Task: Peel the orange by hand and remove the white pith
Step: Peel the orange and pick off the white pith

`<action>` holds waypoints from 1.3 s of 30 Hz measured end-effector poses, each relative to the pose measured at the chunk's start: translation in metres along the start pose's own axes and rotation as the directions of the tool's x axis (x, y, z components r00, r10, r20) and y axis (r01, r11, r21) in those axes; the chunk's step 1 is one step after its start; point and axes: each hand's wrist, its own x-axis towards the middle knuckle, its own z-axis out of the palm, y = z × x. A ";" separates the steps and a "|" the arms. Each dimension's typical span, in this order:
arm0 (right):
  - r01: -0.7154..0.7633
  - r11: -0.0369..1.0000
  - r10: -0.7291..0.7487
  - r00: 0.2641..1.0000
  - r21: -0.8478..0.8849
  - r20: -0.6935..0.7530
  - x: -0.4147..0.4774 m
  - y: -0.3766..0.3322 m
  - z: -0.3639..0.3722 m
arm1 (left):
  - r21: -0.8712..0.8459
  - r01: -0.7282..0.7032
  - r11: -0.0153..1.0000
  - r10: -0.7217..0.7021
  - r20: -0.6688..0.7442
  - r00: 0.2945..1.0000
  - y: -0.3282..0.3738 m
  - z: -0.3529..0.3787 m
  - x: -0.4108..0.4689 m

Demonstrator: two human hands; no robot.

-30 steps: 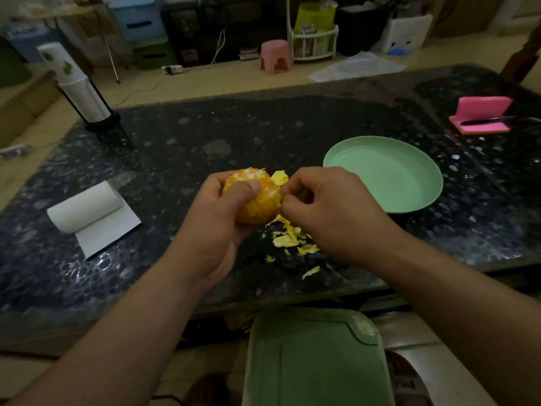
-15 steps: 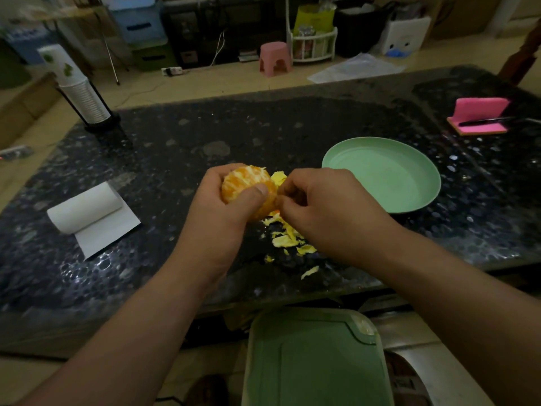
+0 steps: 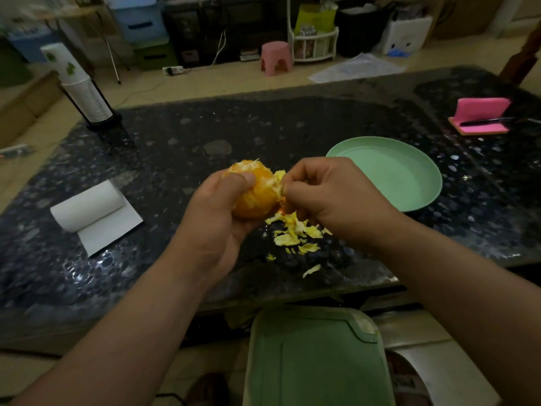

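Curled round the orange (image 3: 257, 197), the left hand (image 3: 216, 212) holds the fruit up above the dark speckled table (image 3: 234, 133), its thumb lying across the near upper face of the fruit while the other fingers are hidden behind it. The orange is partly stripped: pale pith and bare flesh show at its top and right side, and smooth orange skin remains on the lower part. Just beside it, the right hand (image 3: 330, 197) has its fingers bent inward, and thumb and forefinger pinch a flap of peel (image 3: 279, 178) that stands off the fruit's right edge; how much of the flap is attached to the fruit cannot be told. Beneath both hands a pile of peel scraps (image 3: 295, 232) lies on the table, with a few stray bits nearer the front edge. To the right of the hands sits a green plate (image 3: 389, 174), close to the right hand. On the left lies a paper towel roll (image 3: 87, 205) with one sheet unrolled toward the viewer. A stack of cups (image 3: 85, 95) stands at the far left corner, and a pink holder (image 3: 480, 112) with a dark slim object (image 3: 483, 122) across it rests at the far right. Below the table's near edge a green board (image 3: 316, 358) fills the bottom of the view.
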 end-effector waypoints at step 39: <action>0.031 0.986 -0.038 0.999 -0.164 -0.037 0.013 0.024 -0.013 | -0.139 0.204 0.969 -0.168 0.238 0.957 0.000 -0.010 0.001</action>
